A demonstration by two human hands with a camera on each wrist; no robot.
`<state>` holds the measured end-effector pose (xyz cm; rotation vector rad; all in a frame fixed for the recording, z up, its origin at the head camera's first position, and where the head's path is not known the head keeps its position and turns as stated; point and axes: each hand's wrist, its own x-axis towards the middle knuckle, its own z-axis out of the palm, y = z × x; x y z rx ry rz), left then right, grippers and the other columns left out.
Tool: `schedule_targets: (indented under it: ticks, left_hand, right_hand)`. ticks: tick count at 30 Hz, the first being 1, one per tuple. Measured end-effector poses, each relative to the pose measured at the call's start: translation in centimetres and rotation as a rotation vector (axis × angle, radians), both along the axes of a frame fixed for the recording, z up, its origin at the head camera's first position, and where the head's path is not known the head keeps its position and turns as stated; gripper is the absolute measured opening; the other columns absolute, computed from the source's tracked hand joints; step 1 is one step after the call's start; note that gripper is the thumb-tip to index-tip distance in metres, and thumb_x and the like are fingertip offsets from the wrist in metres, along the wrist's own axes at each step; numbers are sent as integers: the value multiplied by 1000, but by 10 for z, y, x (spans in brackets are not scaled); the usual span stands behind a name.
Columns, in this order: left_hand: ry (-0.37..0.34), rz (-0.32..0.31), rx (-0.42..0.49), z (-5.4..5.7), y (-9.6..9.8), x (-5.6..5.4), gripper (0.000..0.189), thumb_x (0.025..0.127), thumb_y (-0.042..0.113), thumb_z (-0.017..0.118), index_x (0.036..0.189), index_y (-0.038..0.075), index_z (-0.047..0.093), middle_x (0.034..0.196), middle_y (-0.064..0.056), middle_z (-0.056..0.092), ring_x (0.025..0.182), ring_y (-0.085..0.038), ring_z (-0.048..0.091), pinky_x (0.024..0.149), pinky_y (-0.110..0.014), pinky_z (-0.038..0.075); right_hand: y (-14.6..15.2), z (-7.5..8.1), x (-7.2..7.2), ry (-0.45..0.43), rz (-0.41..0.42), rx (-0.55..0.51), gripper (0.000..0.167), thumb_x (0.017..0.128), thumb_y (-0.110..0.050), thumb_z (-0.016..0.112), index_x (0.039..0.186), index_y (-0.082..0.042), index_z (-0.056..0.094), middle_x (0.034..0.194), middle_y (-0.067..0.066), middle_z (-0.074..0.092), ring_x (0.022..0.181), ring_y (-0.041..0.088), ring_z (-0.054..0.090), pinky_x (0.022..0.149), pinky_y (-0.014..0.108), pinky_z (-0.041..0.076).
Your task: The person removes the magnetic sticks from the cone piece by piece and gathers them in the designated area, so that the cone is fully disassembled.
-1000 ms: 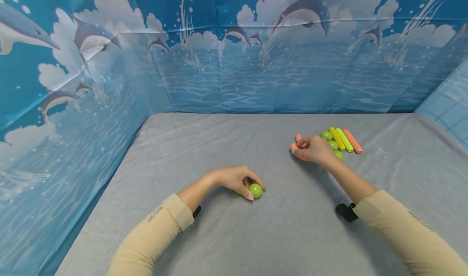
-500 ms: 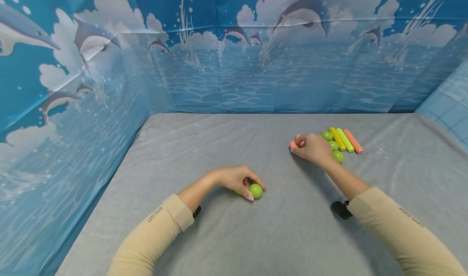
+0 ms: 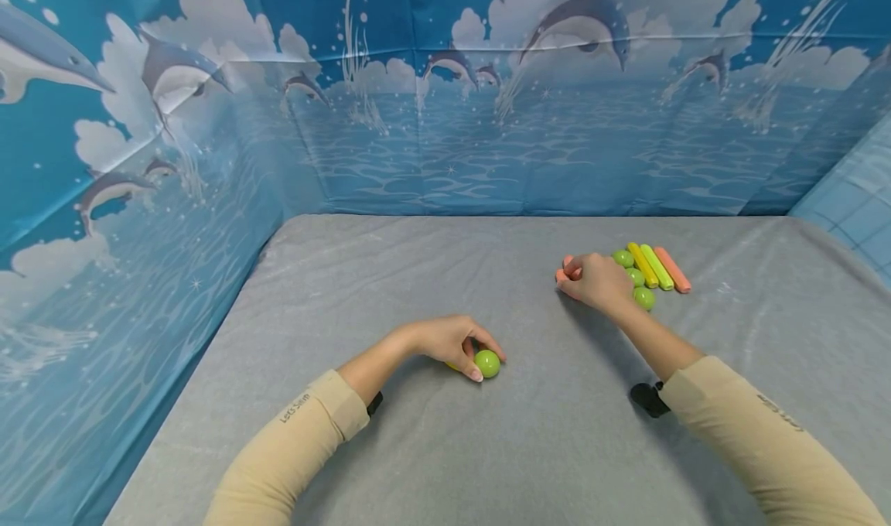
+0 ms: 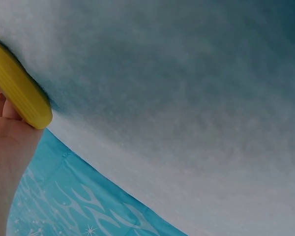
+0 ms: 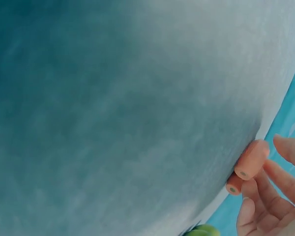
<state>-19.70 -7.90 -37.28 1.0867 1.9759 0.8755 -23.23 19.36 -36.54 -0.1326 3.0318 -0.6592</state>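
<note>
In the head view, my left hand [image 3: 448,339] is low over the cloth, thumb and fingers around a shiny green ball [image 3: 488,364]. A yellow stick [image 4: 20,86] with rounded ends lies under that palm, mostly hidden from above. My right hand [image 3: 600,281] pinches a short orange stick [image 5: 252,160] farther back. Beside it lies a second orange stick [image 5: 234,184], seen only at its end. Both orange ends carry a small grey dot. Several green balls [image 3: 643,299] form a row just right of this hand, partly covered by it.
Right of the green balls lie a yellow stick [image 3: 643,265], a lime stick [image 3: 657,268] and an orange stick [image 3: 672,270], side by side. Grey cloth [image 3: 390,271] covers the table. Blue dolphin-printed curtains [image 3: 445,139] stand behind and to the left.
My right hand has shifted slightly, and the nearer orange stick has drawn a little closer to the other orange stick. My left hand and its green ball have stayed put.
</note>
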Motion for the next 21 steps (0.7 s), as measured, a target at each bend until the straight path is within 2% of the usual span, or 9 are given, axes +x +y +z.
schedule_targets:
  ticks: [5, 10, 14, 18, 21]
  left_hand:
    - [-6, 3, 2, 0, 0, 0, 42, 79, 4, 73, 120, 5, 63, 106, 0, 63, 61, -5, 50, 60, -19, 43]
    - [-6, 5, 4, 0, 0, 0, 43, 79, 5, 73, 121, 4, 63, 104, 0, 63, 62, -6, 51, 60, -19, 44]
    - [20, 17, -10, 1, 0, 1, 48, 80, 6, 74, 125, 6, 59, 103, -2, 60, 67, -8, 54, 65, -20, 46]
    - [49, 18, -19, 2, 0, 0, 53, 80, 8, 74, 129, 7, 56, 101, -4, 57, 70, -8, 56, 68, -20, 47]
    - [62, 9, -14, 1, -2, -1, 54, 79, 9, 75, 130, 7, 55, 103, -4, 59, 76, -8, 56, 72, -19, 46]
  right_hand:
    - [0, -1, 0, -5, -9, 4, 37, 84, -21, 67, 112, 3, 65, 99, 19, 64, 75, 27, 56, 58, 36, 45]
    - [2, 0, 1, -19, -2, -2, 36, 85, -22, 66, 112, 3, 65, 98, 18, 64, 75, 27, 55, 59, 36, 45]
    - [3, 3, 4, -29, -10, -26, 36, 84, -22, 67, 111, 2, 65, 96, 18, 64, 72, 25, 55, 58, 34, 44]
    - [3, 7, 9, -3, 0, -55, 34, 84, -21, 69, 109, 2, 66, 90, 16, 64, 70, 24, 54, 57, 32, 43]
    - [3, 9, 13, 7, 35, -90, 32, 84, -19, 68, 108, 2, 66, 88, 16, 63, 68, 23, 53, 56, 31, 43]
